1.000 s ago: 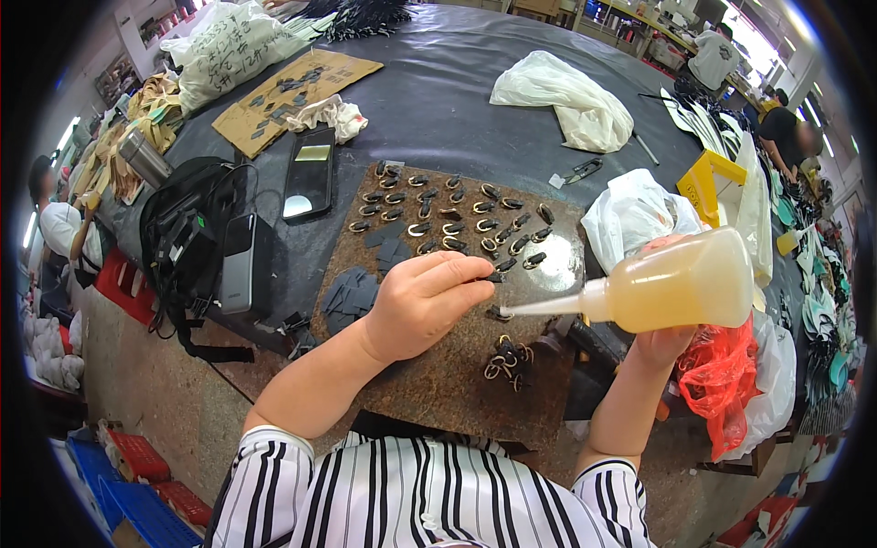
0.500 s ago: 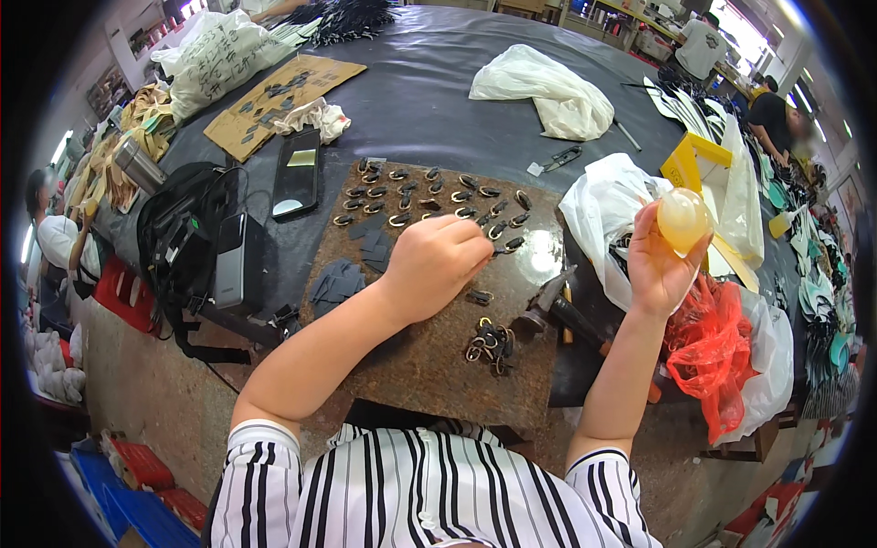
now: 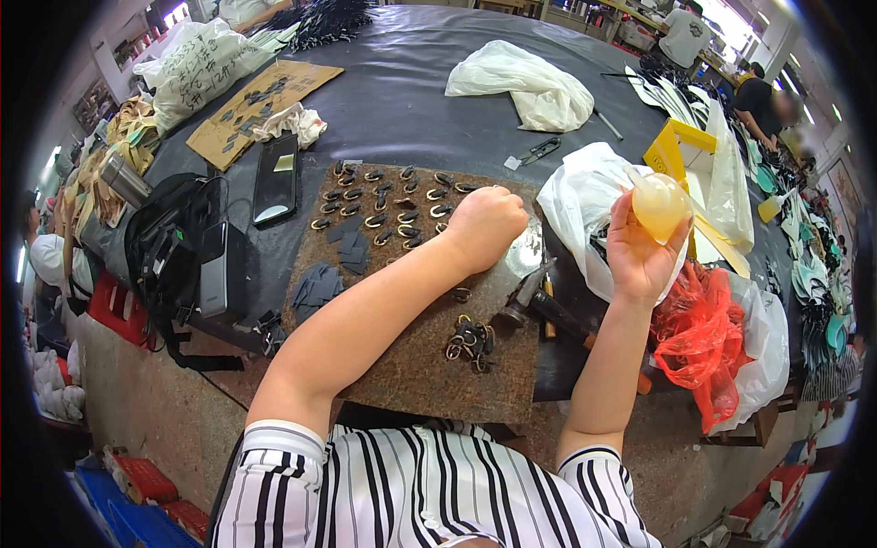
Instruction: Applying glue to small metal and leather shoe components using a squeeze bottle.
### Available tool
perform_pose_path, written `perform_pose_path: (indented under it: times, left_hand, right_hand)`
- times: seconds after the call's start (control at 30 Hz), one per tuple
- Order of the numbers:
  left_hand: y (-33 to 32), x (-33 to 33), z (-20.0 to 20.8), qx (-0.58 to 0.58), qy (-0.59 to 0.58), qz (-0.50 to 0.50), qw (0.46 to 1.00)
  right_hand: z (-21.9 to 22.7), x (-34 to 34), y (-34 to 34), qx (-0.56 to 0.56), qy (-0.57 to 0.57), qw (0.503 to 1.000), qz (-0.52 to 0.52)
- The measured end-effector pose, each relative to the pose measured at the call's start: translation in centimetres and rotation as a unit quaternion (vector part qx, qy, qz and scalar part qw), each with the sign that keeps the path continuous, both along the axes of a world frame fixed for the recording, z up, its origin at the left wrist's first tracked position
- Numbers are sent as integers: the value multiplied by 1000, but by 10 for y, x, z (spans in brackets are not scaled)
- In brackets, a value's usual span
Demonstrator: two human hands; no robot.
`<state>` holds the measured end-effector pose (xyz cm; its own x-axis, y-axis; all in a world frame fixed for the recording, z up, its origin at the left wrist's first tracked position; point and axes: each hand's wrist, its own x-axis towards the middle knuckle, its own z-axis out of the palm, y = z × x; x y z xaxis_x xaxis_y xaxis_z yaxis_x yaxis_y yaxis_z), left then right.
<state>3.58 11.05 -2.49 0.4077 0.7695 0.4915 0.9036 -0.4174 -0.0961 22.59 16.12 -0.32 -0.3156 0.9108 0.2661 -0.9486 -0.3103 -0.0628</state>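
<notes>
Workshop: big worktable (image 3: 393, 100), hammer (image 3: 561, 315), rows of small parts (image 3: 376, 220), co-workers (image 3: 685, 38) nearby.

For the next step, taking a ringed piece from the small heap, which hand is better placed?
Left, probably: the left hand is over the brown board where the heap lies, while the right hand holds the bottle. Whether the left is empty is hidden.
</notes>
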Motion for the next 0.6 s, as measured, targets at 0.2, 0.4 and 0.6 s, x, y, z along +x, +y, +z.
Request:
perform_pose_path:
  times: [0.2, 0.4, 0.6]
  left_hand:
    - [-22, -8, 17, -28, -24, -5, 999]
    - [-66, -25, 29, -49, -125, 1, 991]
    - [-73, -31, 32, -8, -203, 13, 979]
  right_hand:
    - [0, -3, 0, -6, -12, 1000, 9]
    - [-2, -5, 1, -18, -39, 999, 7]
    - [-5, -12, -1, -29, -74, 997, -18]
